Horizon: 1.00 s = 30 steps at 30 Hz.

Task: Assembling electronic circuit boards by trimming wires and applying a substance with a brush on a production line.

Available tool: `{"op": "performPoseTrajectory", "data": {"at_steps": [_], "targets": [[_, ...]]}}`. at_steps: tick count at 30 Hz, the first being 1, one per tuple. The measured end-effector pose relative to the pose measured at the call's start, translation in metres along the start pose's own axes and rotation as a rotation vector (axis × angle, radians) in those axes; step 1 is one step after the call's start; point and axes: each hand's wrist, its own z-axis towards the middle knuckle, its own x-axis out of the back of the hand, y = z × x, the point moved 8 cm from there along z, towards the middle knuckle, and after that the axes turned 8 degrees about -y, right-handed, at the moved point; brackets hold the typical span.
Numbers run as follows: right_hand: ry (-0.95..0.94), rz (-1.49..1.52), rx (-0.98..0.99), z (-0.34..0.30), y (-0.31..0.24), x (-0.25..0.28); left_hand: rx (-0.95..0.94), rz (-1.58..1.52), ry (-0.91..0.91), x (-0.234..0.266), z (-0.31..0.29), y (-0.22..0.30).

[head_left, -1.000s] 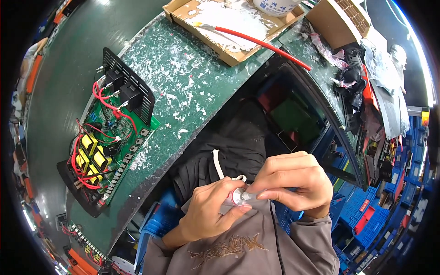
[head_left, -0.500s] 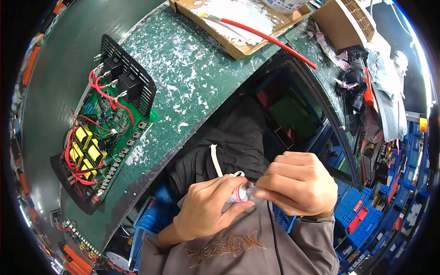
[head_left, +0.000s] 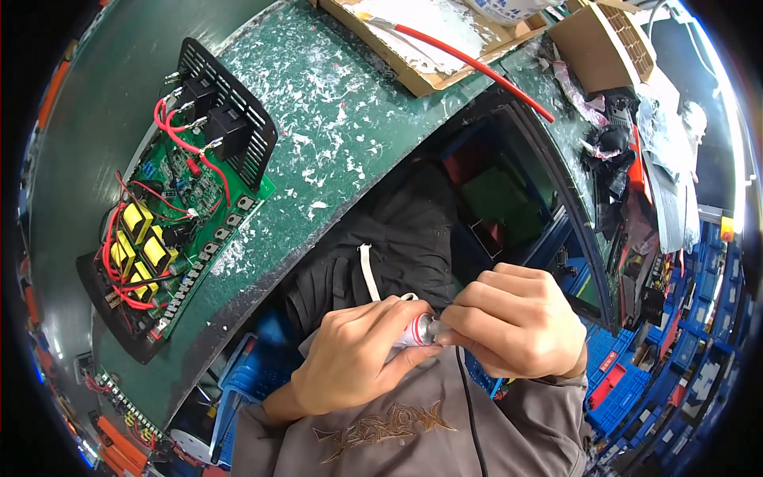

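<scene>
Close to my body, my left hand is wrapped round a small white squeeze tube with red rings. Its grey neck points to the right, toward my other hand. The fingers of my right hand are closed in a pinch at the tip of that neck. Whether a cap sits between them is hidden by the fingertips. Most of the tube's body is covered by my left fingers. On the bench to the left stands a green circuit board with red wires, yellow-wrapped transformers and a slotted black end panel.
White flecks litter the green bench. At the back, a red brush handle lies across a shallow cardboard tray. An open brown box stands farther right. Blue crates are at the lower right.
The view has shifted slightly, so the bench things appear a little displaced. Both hands keep their hold at the tube, with its grey neck showing a bit more.
</scene>
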Motion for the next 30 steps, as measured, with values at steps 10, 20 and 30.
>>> {"op": "performPoseTrajectory", "data": {"at_steps": [10, 20, 30], "targets": [[0.076, -0.115, 0.072, 0.001, -0.013, 0.001, 0.014, -0.11, -0.063, -0.001, -0.002, -0.001], [-0.005, -0.118, 0.066, 0.003, -0.011, -0.004, 0.096, -0.476, -0.262, -0.016, -0.005, -0.02], [0.046, -0.146, 0.042, -0.007, -0.001, -0.029, 0.337, -0.551, -0.546, -0.042, -0.01, -0.035]]}}
